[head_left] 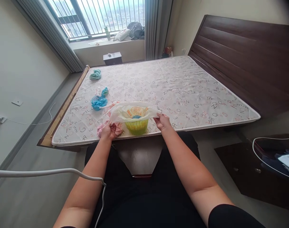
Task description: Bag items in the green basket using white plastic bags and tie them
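Between my hands a white plastic bag (118, 113) with orange print is stretched wide over a yellow-green basket (136, 127). My left hand (108, 130) pinches the bag's left end, and my right hand (162, 121) grips its right end. The basket stands near the front edge of the mattress; something blue shows at its opening, too small to name. Beside my left hand lies a crumpled pink plastic bag (118, 129), partly hidden by that hand. Blue plastic bags (99, 103) lie farther back on the left.
A teal bundle (95, 74) rests near the mattress's (182, 91) far left corner. A wooden bed frame edge (63, 107) runs along the left, a dark headboard (244, 53) on the right. A white cable (51, 171) crosses near my left arm. A dark cabinet (244, 171) stands lower right.
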Tool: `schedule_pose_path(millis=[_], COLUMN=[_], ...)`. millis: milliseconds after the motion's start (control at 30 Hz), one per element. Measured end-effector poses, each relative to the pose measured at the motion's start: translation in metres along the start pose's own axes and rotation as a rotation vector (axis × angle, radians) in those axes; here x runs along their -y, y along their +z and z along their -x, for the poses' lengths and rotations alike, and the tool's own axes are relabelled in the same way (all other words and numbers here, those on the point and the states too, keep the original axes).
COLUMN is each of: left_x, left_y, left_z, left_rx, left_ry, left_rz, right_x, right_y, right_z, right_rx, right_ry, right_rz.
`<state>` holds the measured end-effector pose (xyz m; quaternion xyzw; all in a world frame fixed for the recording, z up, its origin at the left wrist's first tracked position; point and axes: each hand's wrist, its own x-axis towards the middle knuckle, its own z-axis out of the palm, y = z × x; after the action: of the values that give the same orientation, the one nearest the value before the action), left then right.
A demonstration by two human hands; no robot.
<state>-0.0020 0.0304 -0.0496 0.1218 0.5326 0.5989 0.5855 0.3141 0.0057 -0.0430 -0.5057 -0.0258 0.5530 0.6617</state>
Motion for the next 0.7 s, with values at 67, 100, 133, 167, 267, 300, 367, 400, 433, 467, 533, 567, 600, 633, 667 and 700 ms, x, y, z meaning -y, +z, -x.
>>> schedule_pose_path(millis=[67,100,133,167,267,300,367,400,433,467,533,567,600,633,667,700], left_x=[0.004,0.007,0.008,0.009,0.005,0.002,-0.007,-0.011,-0.015,-0.018,-0.020,-0.021,-0.022,-0.022,-0.023,-0.024], left_y=[0.006,0.009,0.012,0.014,0.016,0.015,0.012,0.010,0.009,0.008,0.007,0.007,0.007,0.006,0.005,0.004], left_z=[0.006,0.009,0.011,0.014,0.016,0.016,0.015,0.014,0.014,0.015,0.016,0.017,0.018,0.019,0.019,0.019], left_rx=[0.016,0.054,0.098,0.138,0.140,0.092,-0.024,-0.069,-0.098,-0.106,-0.081,-0.065,-0.044,-0.018,0.013,0.046], left_ry=[0.102,0.134,0.157,0.173,0.190,0.180,0.141,0.116,0.097,0.084,0.093,0.115,0.147,0.184,0.219,0.249], left_rz=[-0.004,-0.030,-0.059,-0.078,-0.023,0.013,0.073,0.091,0.107,0.121,0.130,0.121,0.105,0.086,0.064,0.041], right_x=[-0.008,-0.012,-0.015,-0.017,-0.013,-0.009,-0.001,0.002,0.004,0.006,0.006,0.006,0.006,0.007,0.009,0.011], right_y=[0.010,0.016,0.020,0.024,0.026,0.025,0.018,0.015,0.012,0.009,0.006,0.005,0.003,0.002,0.001,-0.001], right_z=[0.009,0.013,0.017,0.021,0.022,0.020,0.014,0.010,0.007,0.005,0.004,0.004,0.004,0.004,0.004,0.003], right_rx=[0.020,0.052,0.090,0.128,0.150,0.121,0.045,0.014,-0.003,-0.009,-0.012,-0.017,-0.026,-0.037,-0.046,-0.046], right_ry=[-0.049,-0.070,-0.084,-0.092,-0.102,-0.105,-0.111,-0.115,-0.122,-0.128,-0.135,-0.144,-0.163,-0.194,-0.236,-0.283], right_rz=[0.012,0.020,0.022,0.018,-0.020,-0.033,-0.040,-0.031,-0.013,0.012,0.086,0.137,0.195,0.259,0.324,0.388])
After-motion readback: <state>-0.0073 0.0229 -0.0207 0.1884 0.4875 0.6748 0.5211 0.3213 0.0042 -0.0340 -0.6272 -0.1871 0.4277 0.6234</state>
